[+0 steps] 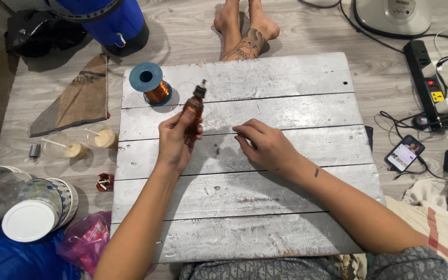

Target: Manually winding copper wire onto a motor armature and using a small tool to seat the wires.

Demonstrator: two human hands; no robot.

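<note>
Gripping a small copper-wound coil (195,106) upright btwn thumb and fingers, the left hand (175,140) sits over the whitewashed plank board (286,88), approx centre-left. Coil has a dark cap w/ a short pin on top, pointing to 12 o'clock. Right hand (265,145) is just to 3 o'clock of the left, palm down, fingers loosely curled w/ tips pinched toward the coil; can't tell if a thin wire is held btwn them, too fine to see.

At 11 o'clock from the coil, near the board's far edge, stands a blue spool of copper wire (150,83). Bare feet (245,28) lie at 12 o'clock beyond the board. Off the board at 9 o'clock: two clear plastic cups (86,142) on the floor. At 3 o'clock, well apart: a phone (404,153) w/ lit screen and a black power strip (429,83).
</note>
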